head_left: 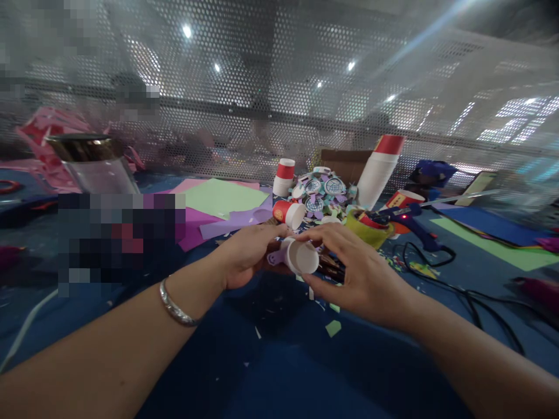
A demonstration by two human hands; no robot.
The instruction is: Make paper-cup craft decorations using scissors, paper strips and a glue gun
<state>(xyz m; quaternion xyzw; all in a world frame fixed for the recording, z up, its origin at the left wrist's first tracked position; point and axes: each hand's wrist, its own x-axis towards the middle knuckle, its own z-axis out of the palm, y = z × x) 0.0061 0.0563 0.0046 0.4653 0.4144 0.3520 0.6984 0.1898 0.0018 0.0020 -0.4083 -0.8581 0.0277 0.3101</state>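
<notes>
A small white paper cup (304,257) lies on its side between my two hands, its open mouth toward the right. A purple paper piece with a smiling face drawn on it (276,258) sticks out at the cup's left end. My left hand (247,253) is closed at that end, its fingertips partly hidden behind the cup. My right hand (353,265) curves around the cup near its rim, thumb below and fingers above. Just beyond the hands lies a red and white paper cup (289,215), tipped over.
Behind stand a pile of decorated paper turtles (321,189), a tall stack of cups (378,174) and a shorter stack (285,176). At right are a yellow container (369,230), a glue gun (413,224) with its cord, and coloured sheets. Green paper (218,198) and a lidded jar (94,163) are left.
</notes>
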